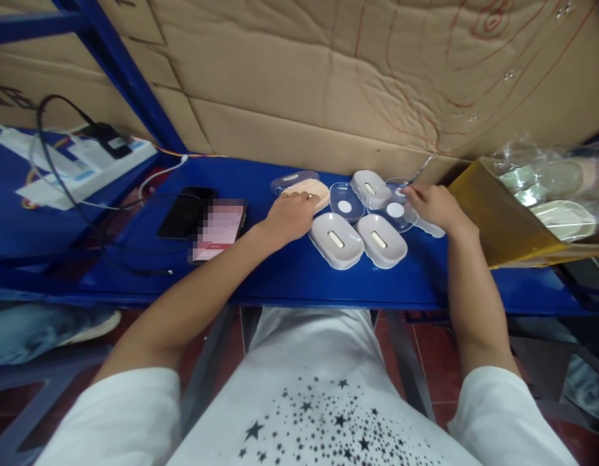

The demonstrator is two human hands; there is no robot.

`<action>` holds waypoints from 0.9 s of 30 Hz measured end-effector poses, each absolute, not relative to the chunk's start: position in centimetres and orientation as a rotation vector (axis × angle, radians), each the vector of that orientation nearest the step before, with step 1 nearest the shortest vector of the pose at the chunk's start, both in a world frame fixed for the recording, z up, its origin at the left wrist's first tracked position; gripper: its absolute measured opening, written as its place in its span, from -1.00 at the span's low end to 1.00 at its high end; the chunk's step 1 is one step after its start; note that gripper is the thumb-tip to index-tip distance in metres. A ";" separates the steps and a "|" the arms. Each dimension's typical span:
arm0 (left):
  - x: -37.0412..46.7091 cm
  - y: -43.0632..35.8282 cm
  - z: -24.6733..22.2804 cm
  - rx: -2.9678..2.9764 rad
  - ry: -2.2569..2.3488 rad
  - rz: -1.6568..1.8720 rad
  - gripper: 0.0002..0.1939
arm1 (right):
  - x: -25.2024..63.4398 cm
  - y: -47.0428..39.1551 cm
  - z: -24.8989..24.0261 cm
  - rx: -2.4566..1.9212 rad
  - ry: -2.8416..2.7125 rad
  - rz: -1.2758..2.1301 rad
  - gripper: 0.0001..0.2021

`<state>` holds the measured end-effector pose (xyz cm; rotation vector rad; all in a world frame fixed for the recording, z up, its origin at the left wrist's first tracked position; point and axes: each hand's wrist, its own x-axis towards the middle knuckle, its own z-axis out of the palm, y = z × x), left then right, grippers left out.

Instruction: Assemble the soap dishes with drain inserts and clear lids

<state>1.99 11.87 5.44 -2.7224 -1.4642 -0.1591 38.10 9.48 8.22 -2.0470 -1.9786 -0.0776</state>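
My left hand (294,215) lies over a beige oval piece (321,189), its fingers bent and gripping it from above. A thin metallic tool (422,168) juts up from the pinched fingers of my right hand (436,206); its exact kind is unclear. Below those fingers rests a clear oval cover (400,221) with a white round sticker. Three pale grey oval dishes (347,252), (389,251), (361,178), each with a cream bar in its middle, stand between my hands. Another clear cover (339,194) lies among them, and one (284,182) sits behind the beige piece.
An open carton (498,220) with plastic-wrapped dishes stands at the right. Two phones (180,213), (226,226) lie left of my hands. Further left are a white power strip (110,171) and loose cables. Cardboard (280,84) walls the back of the blue table (275,278).
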 end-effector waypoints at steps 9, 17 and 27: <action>1.8 13.3 4.6 -2.673 -1.530 -0.145 -0.54 | 35.4 10.4 7.4 -1.930 -2.045 -0.304 -0.56; 1.6 13.4 5.2 -2.636 -1.550 -0.177 -0.55 | 33.1 14.8 4.0 -1.877 -2.363 0.015 -0.47; 2.2 12.9 5.7 -2.634 -1.602 -0.235 -0.52 | 35.2 14.4 2.7 -1.830 -2.374 0.066 -0.39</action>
